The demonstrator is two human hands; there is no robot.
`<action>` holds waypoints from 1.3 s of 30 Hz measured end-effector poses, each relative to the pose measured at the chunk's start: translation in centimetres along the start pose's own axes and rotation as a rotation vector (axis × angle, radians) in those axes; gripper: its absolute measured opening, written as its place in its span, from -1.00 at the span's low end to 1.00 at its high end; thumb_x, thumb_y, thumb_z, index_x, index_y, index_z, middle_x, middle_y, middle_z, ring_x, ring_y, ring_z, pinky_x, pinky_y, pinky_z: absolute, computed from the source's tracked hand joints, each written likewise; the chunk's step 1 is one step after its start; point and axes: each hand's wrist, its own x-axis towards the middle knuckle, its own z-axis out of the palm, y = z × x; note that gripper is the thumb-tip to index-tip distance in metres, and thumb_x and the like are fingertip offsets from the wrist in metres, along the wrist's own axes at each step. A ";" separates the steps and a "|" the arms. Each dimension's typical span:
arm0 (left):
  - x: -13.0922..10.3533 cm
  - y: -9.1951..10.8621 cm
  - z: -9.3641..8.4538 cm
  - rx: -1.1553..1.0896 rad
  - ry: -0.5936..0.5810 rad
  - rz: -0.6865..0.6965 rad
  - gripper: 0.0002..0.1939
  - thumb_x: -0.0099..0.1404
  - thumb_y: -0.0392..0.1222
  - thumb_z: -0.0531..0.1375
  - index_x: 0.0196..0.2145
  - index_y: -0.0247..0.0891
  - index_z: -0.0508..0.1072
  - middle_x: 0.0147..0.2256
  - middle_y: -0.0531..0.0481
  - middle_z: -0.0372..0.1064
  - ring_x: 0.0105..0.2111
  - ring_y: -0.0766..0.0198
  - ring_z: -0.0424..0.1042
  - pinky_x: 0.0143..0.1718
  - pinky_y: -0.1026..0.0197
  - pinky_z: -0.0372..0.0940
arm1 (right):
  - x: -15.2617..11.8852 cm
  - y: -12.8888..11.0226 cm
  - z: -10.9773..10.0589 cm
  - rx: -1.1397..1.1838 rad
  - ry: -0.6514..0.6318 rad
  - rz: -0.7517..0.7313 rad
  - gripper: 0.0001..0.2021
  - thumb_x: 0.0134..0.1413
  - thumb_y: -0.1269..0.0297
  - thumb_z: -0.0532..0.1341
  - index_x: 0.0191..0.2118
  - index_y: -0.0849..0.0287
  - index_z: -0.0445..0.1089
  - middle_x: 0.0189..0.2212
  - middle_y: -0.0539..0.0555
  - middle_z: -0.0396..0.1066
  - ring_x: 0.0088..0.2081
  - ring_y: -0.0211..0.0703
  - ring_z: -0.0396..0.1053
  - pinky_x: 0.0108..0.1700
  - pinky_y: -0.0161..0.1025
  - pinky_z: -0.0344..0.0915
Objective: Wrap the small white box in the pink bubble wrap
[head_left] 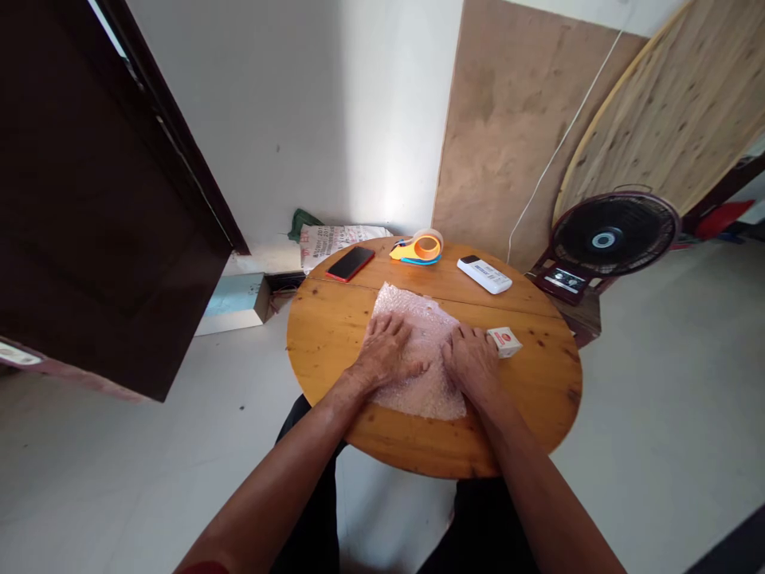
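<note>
A sheet of clear bubble wrap (pixel 418 397) lies on the round wooden table (pixel 323 319) in front of me. My left hand (pixel 386 351) rests flat on its left part, fingers spread and thumb pointing right. At the sheet's right edge, my right hand (pixel 473 363) has its fingers bent and drawn together on the wrap; their tips are partly hidden. Just beyond those fingers, to the right, sits a small white box (pixel 505 342) with red print.
Along the table's far side are a red-edged phone (pixel 351 263), an orange tape dispenser (pixel 420 247) with a tape roll, and a white device with a dark end (pixel 484 273). A black fan (pixel 603 239) stands at right. The dark door (pixel 107 183) is at left.
</note>
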 end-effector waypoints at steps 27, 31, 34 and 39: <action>-0.5 -0.2 -1.2 -0.149 0.007 0.195 -0.34 0.01 0.25 0.25 -0.04 -0.26 0.44 0.07 -0.19 0.28 0.09 -0.06 0.21 0.20 -0.08 -0.04 | -0.7 8.7 -0.2 0.292 -0.103 0.208 -0.41 0.00 0.12 0.17 0.15 0.26 0.25 0.02 0.29 0.37 0.03 0.14 0.30 0.02 -0.02 0.19; -0.6 -0.3 -1.2 -0.145 0.013 0.193 -0.36 0.01 0.25 0.25 -0.07 -0.23 0.45 0.04 -0.16 0.30 0.07 -0.04 0.22 0.20 -0.08 -0.04 | -1.4 8.0 -2.4 0.642 -0.012 0.369 -0.36 -0.07 0.05 0.21 0.16 0.22 0.25 -0.03 0.24 0.41 -0.10 0.08 0.39 -0.05 -0.03 0.28; -0.6 -0.3 -1.3 -0.141 0.015 0.197 -0.36 0.00 0.26 0.25 -0.08 -0.23 0.45 0.01 -0.16 0.32 0.06 -0.03 0.23 0.19 -0.07 -0.04 | -1.8 5.1 -6.3 1.032 -0.004 0.291 -0.35 -0.08 0.03 0.25 0.16 0.16 0.24 -0.08 0.14 0.44 -0.18 -0.03 0.41 -0.14 -0.13 0.33; -0.5 0.1 -1.5 -0.176 0.024 0.156 -0.32 0.00 0.21 0.27 0.02 -0.20 0.39 0.03 -0.15 0.33 0.07 -0.04 0.24 0.19 -0.07 -0.01 | -1.0 -2.0 -8.7 1.423 -0.279 0.039 -0.40 -0.09 0.21 0.28 0.15 0.05 0.24 -0.15 0.02 0.47 -0.19 -0.10 0.41 -0.16 -0.22 0.32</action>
